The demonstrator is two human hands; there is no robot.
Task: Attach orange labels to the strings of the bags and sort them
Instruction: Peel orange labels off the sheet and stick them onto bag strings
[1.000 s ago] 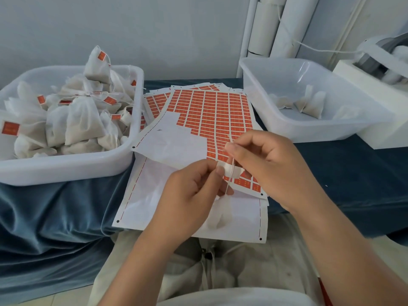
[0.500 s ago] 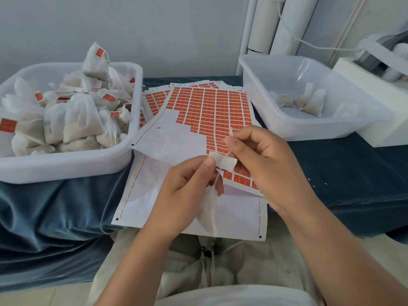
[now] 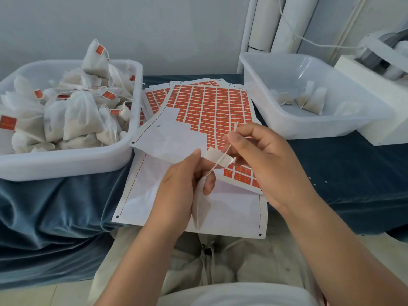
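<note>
My left hand (image 3: 183, 184) holds a white bag (image 3: 199, 208) that hangs below its fingers, and pinches a label (image 3: 217, 159) seen from its pale back side. My right hand (image 3: 262, 160) pinches the bag's white string (image 3: 223, 155), which lies stretched across the label. Under both hands lies the sheet of orange labels (image 3: 212, 107), partly peeled. The left tub (image 3: 66, 161) is piled with labelled bags (image 3: 79, 113). The right tub (image 3: 293, 127) holds a few unlabelled bags (image 3: 311, 102).
Several more label sheets (image 3: 154, 96) are stacked under the top one on a blue cloth (image 3: 344, 173). A white machine (image 3: 379, 69) stands at the far right, with white pipes (image 3: 273, 25) behind. My lap is just below the table edge.
The label has turned from upright to lying flat between my fingers, and my right hand has drawn the string taut across it. The bag has swung lower under my left hand.
</note>
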